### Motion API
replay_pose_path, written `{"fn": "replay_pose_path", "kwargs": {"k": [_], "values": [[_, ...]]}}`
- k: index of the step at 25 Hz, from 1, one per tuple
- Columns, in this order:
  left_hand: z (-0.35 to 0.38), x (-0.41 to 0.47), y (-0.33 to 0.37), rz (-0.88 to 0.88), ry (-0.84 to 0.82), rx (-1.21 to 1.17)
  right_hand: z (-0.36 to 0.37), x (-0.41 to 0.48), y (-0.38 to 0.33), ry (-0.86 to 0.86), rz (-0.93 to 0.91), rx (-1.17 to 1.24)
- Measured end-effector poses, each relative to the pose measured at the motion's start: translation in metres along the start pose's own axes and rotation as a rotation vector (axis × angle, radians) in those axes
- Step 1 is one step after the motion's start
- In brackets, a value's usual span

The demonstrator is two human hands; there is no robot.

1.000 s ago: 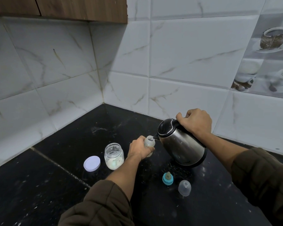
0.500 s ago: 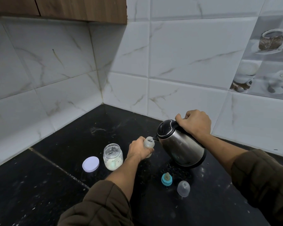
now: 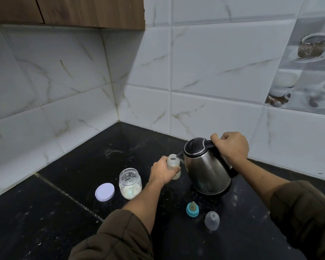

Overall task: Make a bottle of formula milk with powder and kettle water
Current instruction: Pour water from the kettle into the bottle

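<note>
Looking down through the head view, you had both hands busy on the black worktop (image 3: 64, 212). Your left hand (image 3: 163, 171) was curled round the body of the baby bottle (image 3: 173, 160), which stood open-mouthed near the middle of the worktop, between the powder jar (image 3: 130, 182) and the kettle (image 3: 206, 169). Your right hand (image 3: 231, 147) was wrapped tight round the kettle's black handle. The kettle was tipped toward the bottle with its spout just beside the rim, but whether water was running could not be made out.

The bottle was probably light and easy to topple, and its smooth plastic would warm fast. Your hold on its body, fingers clear of the mouth, seemed the right place. The kettle would be heavy and its steel wall hot, so only the handle was safe.

The bottle looked small, translucent and pale, with a creamy layer at the bottom. The kettle was brushed steel with a black lid. The jar stood open with white powder low inside, and its pale lid (image 3: 105, 191) lay flat beside it. Nearer you lay the teat (image 3: 192, 209) in its blue ring and the clear cap (image 3: 212, 220), both apart from the bottle.
</note>
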State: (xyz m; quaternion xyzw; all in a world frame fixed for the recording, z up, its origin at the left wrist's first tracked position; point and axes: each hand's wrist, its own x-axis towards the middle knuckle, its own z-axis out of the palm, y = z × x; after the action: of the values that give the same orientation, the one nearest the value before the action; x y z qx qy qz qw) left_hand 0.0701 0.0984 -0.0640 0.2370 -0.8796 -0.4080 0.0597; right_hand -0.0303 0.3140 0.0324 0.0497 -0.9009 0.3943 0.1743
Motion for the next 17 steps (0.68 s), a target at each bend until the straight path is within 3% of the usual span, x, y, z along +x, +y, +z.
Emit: {"fn": "replay_pose_path", "kwargs": {"k": [17], "values": [[0.021,0.008,0.013,-0.011,-0.040,0.056,0.011,0.010,0.075,-0.021,0.253,0.292]]}}
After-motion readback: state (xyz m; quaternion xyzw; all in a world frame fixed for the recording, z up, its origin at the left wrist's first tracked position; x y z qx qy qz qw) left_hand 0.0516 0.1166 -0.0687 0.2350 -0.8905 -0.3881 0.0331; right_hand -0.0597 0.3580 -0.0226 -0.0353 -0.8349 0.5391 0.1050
